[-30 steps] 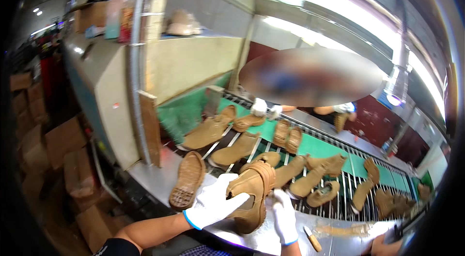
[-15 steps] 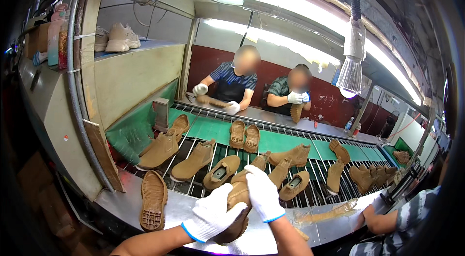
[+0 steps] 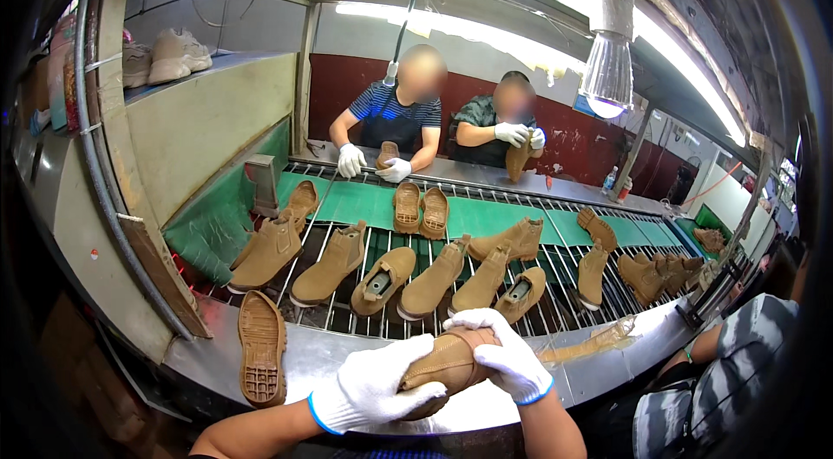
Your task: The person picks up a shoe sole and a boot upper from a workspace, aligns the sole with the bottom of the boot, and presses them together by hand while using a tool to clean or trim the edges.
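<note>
Both my white-gloved hands hold a tan ankle boot point(image 3: 447, 361) above the metal ledge at the front. My left hand point(image 3: 375, 379) wraps the boot's left part, thumb lying along its side. The fingers of my right hand point(image 3: 510, 353) close round the other end, by a darker brown band. Part of the boot is hidden behind the gloves. A loose brown sole point(image 3: 261, 348) lies on the ledge to the left, tread up. Just beyond my hands, several tan boots point(image 3: 434, 281) rest on the rod conveyor.
Two loose soles point(image 3: 420, 210) lie on the green belt point(image 3: 364, 214). Across the line, two gloved co-workers point(image 3: 390, 125) handle footwear. A bulb point(image 3: 606, 81) hangs at upper right. Another person's patterned sleeve point(image 3: 751, 342) is close on the right. A post point(image 3: 95, 138) stands at left.
The held boot has come lower and nearer me, tipping from steep to more level. My right hand has shifted right and down round its end. The view has moved slightly.
</note>
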{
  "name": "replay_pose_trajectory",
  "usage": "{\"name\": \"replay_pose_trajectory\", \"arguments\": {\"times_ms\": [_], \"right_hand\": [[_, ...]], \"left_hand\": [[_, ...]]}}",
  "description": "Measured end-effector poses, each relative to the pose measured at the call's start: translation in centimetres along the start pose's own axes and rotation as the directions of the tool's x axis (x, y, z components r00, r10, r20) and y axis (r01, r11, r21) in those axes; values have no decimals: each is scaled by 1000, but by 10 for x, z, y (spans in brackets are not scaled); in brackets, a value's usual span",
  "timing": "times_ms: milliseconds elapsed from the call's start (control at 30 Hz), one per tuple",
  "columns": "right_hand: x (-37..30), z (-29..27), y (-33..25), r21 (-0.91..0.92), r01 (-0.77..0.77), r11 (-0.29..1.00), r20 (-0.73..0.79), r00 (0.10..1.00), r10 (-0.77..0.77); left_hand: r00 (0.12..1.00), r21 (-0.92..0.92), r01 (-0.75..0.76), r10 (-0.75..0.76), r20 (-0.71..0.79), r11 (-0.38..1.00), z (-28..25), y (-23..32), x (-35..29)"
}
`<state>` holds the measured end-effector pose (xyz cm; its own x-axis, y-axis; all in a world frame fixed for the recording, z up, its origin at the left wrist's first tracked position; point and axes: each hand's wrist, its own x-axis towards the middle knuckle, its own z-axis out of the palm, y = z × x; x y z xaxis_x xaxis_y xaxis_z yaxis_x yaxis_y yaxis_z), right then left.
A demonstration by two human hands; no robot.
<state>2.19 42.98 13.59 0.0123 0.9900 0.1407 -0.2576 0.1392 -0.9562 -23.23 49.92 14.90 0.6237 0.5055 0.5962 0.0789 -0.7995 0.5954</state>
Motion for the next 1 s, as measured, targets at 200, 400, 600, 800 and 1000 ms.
{"name": "replay_pose_trajectory", "arguments": {"times_ms": [200,400,600,800,1000], "right_hand": [[-14,-10,-19,-101,-103,990,20,994,105],[-30,-22,-21,-249,-26,968,29,999,35],[-46,-18,-16,-558,20,830,-9,1000,-30],[-75,-18,-36,-771,134,622,144,989,-35],[-75,9,-25,-819,52,571,-22,992,-123]], "left_hand": [[996,107,-71,76,-38,992,19,24,-4],[991,42,-100,95,91,994,19,5,5],[990,64,-8,-1,142,998,18,19,9],[969,-73,-182,191,158,981,18,-1,8],[979,-75,-122,132,156,990,20,-15,8]]}}
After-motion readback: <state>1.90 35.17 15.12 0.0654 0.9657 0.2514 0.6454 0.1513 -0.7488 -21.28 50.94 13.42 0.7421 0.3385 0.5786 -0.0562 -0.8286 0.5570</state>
